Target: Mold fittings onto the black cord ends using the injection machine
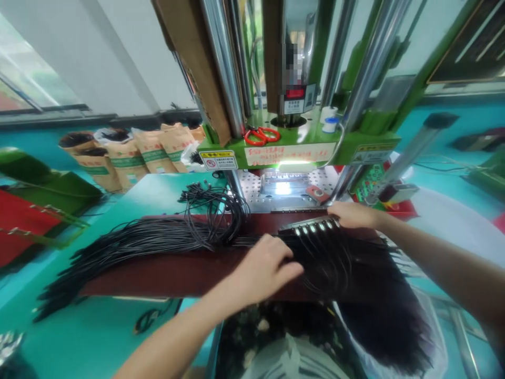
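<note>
My left hand (264,268) lies on a thick bundle of thin black cables (327,273), with its fingers closed over the strands. My right hand (351,215) grips the end of a metal cable holder (310,226), which has a row of small bright metal cable ends along its edge. The cables fan out from this holder and hang over the front of a dark red mat (158,279). A second bundle of black cables (130,245) spreads to the left, with a looser coil (219,213) on top of it.
A green moulding press (300,150) with chrome columns stands just beyond the mat, with red-handled scissors (262,136) on its ledge. Its perforated metal bed (280,189) lies close to my right hand. Brown paper bags (126,158) stand at back left. A bin of cables (276,337) sits below the front edge of the turquoise table (94,337).
</note>
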Demonstrator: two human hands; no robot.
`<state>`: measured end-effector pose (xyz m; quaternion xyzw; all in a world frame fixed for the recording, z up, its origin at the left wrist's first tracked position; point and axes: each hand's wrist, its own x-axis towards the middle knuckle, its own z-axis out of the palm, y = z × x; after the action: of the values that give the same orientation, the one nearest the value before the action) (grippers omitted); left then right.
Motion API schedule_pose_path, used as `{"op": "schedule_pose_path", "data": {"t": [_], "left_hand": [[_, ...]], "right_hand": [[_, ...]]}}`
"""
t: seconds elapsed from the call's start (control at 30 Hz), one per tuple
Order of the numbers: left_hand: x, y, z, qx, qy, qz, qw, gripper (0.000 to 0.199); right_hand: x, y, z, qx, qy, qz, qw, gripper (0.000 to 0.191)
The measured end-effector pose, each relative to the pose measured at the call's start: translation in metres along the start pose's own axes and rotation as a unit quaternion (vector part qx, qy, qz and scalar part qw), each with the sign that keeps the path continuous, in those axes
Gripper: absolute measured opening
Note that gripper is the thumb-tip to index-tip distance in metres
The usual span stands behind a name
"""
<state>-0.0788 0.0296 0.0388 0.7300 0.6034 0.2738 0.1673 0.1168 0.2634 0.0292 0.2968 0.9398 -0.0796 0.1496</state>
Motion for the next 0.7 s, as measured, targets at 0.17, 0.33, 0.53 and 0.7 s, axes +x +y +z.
{"op": "schedule_pose_path", "data": {"t": [0.17,0.33,0.53,0.7], "left_hand": [[0.031,0.020,0.072,0.060,-0.070,0.004,0.996,0.063],[0.062,0.016,0.084,-0.216,-0.035,-0.087,0.972,0.068],[0.112,0.007,0.090,-0.592,-0.125,-0.182,0.775,0.055],[0.143,-0.025,0.088,-0.690,-0.134,-0.262,0.662,0.034]], "right_hand": [[0.000,0.004,-0.018,0.025,0.061,0.082,0.994,0.022],[0.011,0.007,-0.038,0.075,0.140,0.129,0.979,0.025],[0.057,0.014,-0.039,0.112,0.175,0.147,0.967,0.025],[0.104,0.025,-0.025,0.133,0.185,0.168,0.959,0.020]]}}
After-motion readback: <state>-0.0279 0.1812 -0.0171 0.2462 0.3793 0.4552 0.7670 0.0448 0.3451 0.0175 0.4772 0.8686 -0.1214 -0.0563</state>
